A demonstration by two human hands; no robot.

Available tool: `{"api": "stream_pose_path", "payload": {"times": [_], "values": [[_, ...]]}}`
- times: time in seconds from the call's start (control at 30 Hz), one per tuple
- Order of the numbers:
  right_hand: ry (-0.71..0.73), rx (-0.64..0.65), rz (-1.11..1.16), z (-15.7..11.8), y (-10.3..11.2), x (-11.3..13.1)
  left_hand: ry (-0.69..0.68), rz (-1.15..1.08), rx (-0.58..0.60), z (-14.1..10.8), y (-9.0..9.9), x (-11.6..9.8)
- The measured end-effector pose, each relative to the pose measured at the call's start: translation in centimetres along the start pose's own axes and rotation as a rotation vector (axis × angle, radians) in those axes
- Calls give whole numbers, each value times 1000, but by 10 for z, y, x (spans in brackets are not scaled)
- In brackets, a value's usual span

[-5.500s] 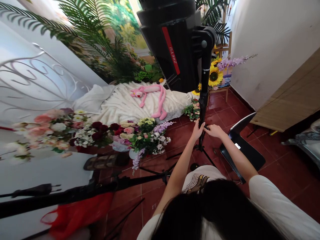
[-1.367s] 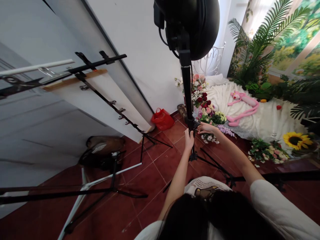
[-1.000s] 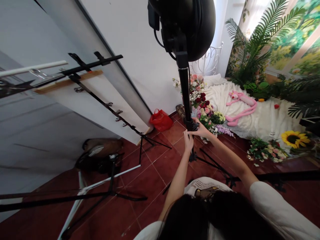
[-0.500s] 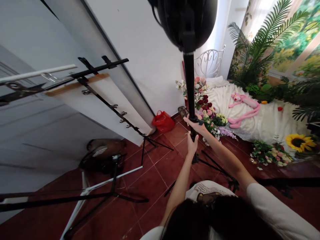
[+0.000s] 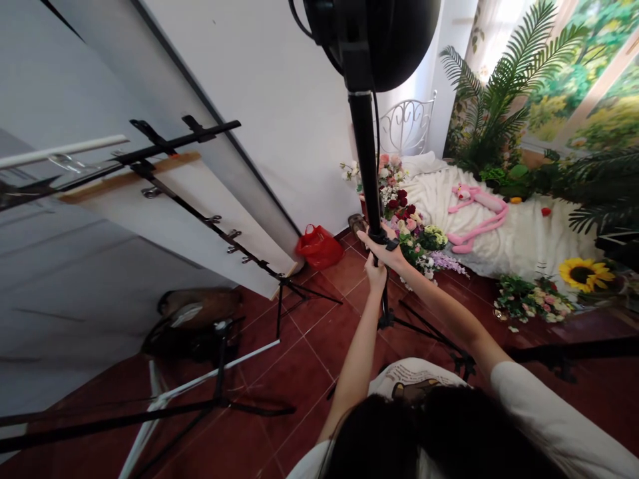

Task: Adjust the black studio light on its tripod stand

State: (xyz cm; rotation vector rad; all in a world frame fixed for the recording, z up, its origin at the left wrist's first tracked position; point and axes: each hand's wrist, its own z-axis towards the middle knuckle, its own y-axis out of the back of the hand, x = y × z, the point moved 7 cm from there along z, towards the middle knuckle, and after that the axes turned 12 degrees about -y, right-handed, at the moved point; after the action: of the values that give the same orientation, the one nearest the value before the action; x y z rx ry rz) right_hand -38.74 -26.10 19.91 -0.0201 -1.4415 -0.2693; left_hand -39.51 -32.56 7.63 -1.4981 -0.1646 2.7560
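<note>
A black light stand (image 5: 368, 159) rises in front of me, with a large black lamp head (image 5: 394, 40) on top and a thin cable hanging beside the pole. My right hand (image 5: 383, 246) is around the pole at its collar, next to a black knob. Just below it, my left hand (image 5: 375, 273) is closed on the lower part of the pole. The stand's dark legs spread over the red tiled floor (image 5: 309, 352) beneath my hands.
At the left, a board (image 5: 224, 246) hangs with clips on a black frame, near white and black stand legs. A red bag (image 5: 319, 247) lies by the wall. Flowers (image 5: 409, 219), a pink plush toy (image 5: 482, 206) on white cloth and a sunflower (image 5: 584, 274) are at the right.
The view has shifted slightly, and the pole leans a little more to the left. My left hand has moved up the pole, closer to my right hand, and its fingers look more tightly closed.
</note>
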Motion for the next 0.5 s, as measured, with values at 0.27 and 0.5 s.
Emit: {"api": "stream_pose_path", "payload": {"times": [0.27, 0.5], "values": [[-25, 13, 0, -21, -1, -41, 81, 20, 14, -43, 15, 34], [-43, 129, 12, -20, -10, -47, 136, 57, 47, -54, 10, 33]]}}
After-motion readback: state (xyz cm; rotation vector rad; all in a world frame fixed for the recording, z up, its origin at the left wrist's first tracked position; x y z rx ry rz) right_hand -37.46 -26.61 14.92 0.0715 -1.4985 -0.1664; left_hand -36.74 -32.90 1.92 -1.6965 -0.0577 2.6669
